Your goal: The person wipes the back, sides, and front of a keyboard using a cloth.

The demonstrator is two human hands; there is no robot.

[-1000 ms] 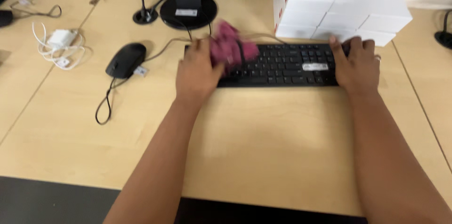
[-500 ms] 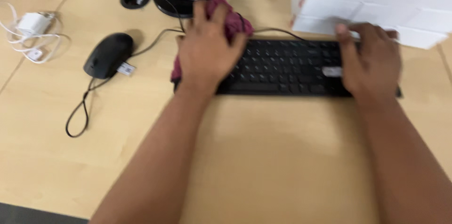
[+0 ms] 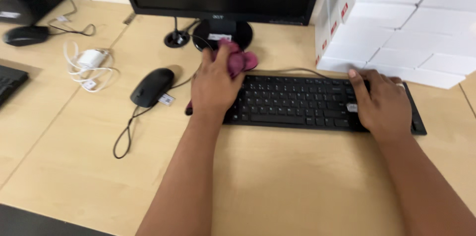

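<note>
Crumpled magenta cloth [image 3: 241, 61] lies on black keyboard's [image 3: 297, 102] left end.

Pale wooden desk [image 3: 297, 176] with black keyboard [image 3: 297, 102], mouse [image 3: 151, 87], monitor stand [image 3: 220, 31], white boxes [image 3: 396, 32].

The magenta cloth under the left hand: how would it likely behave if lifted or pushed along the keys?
The magenta cloth bunches in soft folds under the left hand, so it is probably floppy and light. Pushed across the black keyboard, it would likely crumple and drag rather than slide rigidly.
</note>
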